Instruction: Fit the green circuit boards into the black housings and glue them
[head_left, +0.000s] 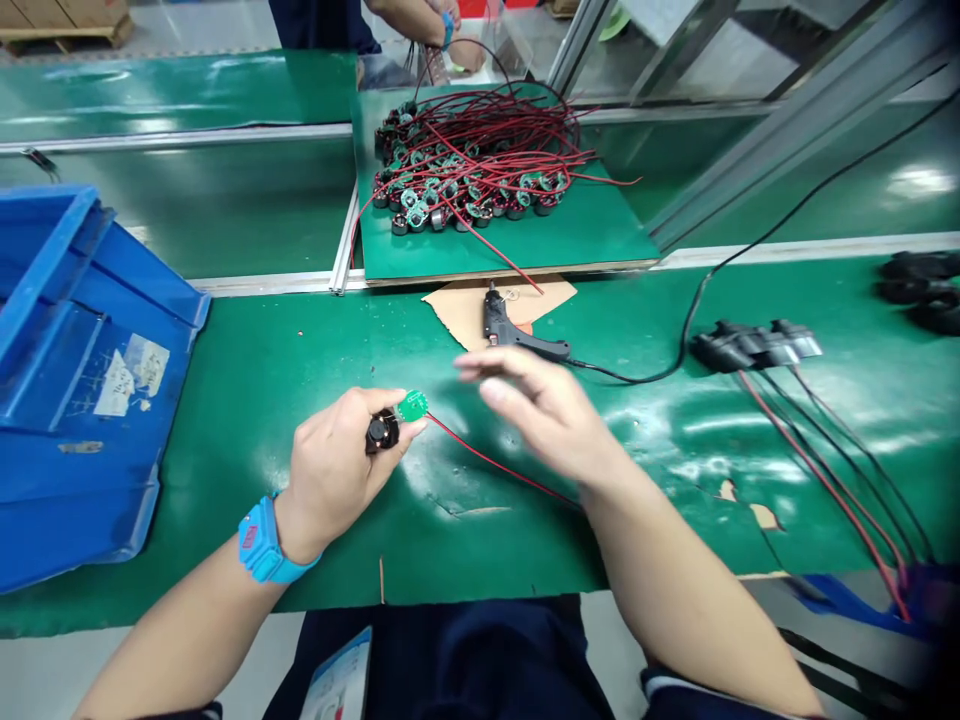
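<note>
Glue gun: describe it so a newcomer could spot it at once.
On the green bench, just this side of the board piled with red-wired parts, lies a cardboard scrap. The black glue gun lies partly on it, cord trailing right, the only pistol-shaped tool in view.

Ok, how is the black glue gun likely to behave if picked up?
The glue gun looks stiff, its body apparently hard plastic. Its cord, curving across the green table, would probably flex and trail, perhaps tugging a little. Rolling seems unlikely, given the gun's angled shape.
</note>
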